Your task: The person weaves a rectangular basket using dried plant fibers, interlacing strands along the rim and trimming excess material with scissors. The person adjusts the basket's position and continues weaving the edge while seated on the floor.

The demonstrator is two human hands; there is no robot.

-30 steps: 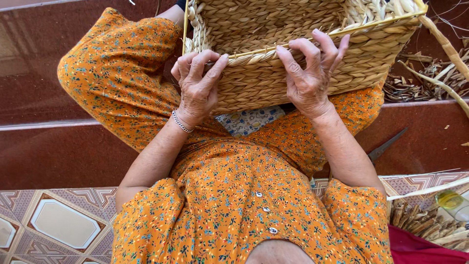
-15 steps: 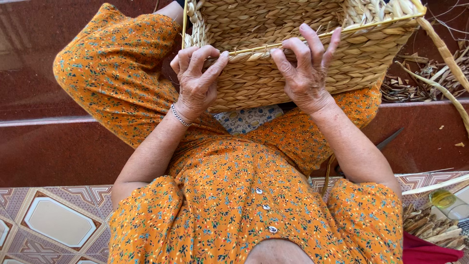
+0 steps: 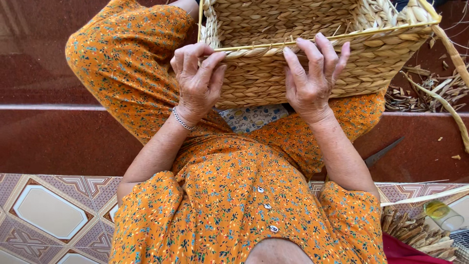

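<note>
A woven straw basket (image 3: 371,58) with a thin yellow rim rests on my lap, over my orange flowered dress. My left hand (image 3: 198,80), with a silver bracelet at the wrist, presses on the near wall, fingertips curled onto the rim's braid. My right hand (image 3: 312,78) lies flat on the same wall, fingers reaching up over the rim. Both hands sit close together at the middle of the near side. A loose plaited strand (image 3: 452,83) trails from the basket's right corner.
Dark red steps (image 3: 63,137) run under my legs, patterned tiles (image 3: 49,215) lie nearer. Dry straw scraps (image 3: 420,93) litter the right. A scissor blade (image 3: 383,152) lies on the step. Bundled stalks (image 3: 415,232) and a small clear bottle (image 3: 442,215) sit lower right.
My right hand has slid left along the basket's rim toward my left hand. The left hand has barely shifted on the braid.
</note>
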